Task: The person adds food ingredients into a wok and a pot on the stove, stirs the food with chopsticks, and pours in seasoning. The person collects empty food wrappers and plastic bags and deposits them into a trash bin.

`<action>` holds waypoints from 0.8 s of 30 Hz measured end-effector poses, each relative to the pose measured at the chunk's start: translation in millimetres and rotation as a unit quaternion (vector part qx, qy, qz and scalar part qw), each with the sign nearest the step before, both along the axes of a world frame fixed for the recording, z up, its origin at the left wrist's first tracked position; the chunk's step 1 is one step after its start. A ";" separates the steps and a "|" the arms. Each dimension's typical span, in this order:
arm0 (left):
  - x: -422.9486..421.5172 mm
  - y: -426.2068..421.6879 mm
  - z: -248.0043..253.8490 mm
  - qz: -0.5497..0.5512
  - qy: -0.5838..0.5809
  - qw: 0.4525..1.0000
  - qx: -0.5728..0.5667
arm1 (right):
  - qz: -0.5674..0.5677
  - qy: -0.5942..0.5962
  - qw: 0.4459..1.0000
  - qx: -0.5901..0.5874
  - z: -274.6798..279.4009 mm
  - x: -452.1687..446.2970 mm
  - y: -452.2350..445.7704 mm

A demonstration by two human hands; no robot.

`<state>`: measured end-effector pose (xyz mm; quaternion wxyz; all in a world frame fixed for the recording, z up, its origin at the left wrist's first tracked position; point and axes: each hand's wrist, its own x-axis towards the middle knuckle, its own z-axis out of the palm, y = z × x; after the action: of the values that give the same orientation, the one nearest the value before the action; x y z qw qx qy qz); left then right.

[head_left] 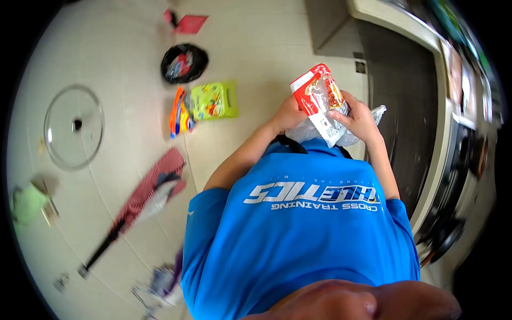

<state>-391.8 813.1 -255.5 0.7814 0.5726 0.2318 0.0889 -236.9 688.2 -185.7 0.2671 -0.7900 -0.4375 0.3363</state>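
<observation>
A red and white food packet [308, 96] is held up in front of my blue shirt, tilted, with a food picture on its right side. My left hand [288, 116] grips its left edge with fingers curled, some hidden behind the packet. My right hand [358, 118] holds the packet's right side, thumb across the front. A crumpled clear plastic bag [303, 131] hangs beneath and behind the packet, spreading out past my right hand.
On the tiled floor at left lie a glass lid [73, 145], a black-lined bin [169, 57], an orange packet [180, 118], a green packet [216, 100] and a red striped cloth [150, 186]. A dark cabinet [408, 90] and counter stand close at right, with a black pan [447, 239].
</observation>
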 end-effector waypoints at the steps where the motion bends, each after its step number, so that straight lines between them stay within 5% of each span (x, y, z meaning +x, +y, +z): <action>1: -5.6 11.7 -4.8 -0.003 -0.033 0.999 0.002 | 0.035 0.009 0.999 -0.003 -2.2 1.9 16.9; 3: -8.6 16.5 -6.1 0.022 -0.058 0.998 0.023 | 0.074 -0.054 0.995 -0.047 -8.1 10.8 31.2; 6: -18.5 53.5 8.8 0.167 -0.117 0.953 -0.223 | 0.140 -0.105 0.982 -0.073 -13.5 18.4 81.0; 7: -18.9 61.0 5.9 0.191 -0.118 0.950 -0.216 | 0.162 -0.139 0.973 -0.090 -17.3 22.6 95.6; 9: -16.0 59.4 -8.8 0.259 0.055 0.959 -0.098 | 0.212 -0.151 0.963 -0.065 -22.2 31.9 109.4; 11: -16.1 62.2 -23.5 0.316 0.052 0.946 -0.049 | 0.234 -0.126 0.963 -0.049 -21.4 36.4 124.0; 17: -67.7 86.3 -37.1 0.567 0.019 0.789 -0.237 | 0.241 -0.092 0.958 -0.127 -43.8 76.4 156.2; 24: -140.7 137.6 -99.0 0.680 0.075 0.693 -0.228 | 0.159 -0.048 0.985 -0.051 -72.7 120.8 193.3</action>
<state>-532.5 950.7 -354.5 0.5941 0.0675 0.6291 0.4967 -116.1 881.5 -258.4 0.1482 -0.7383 -0.5523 0.3577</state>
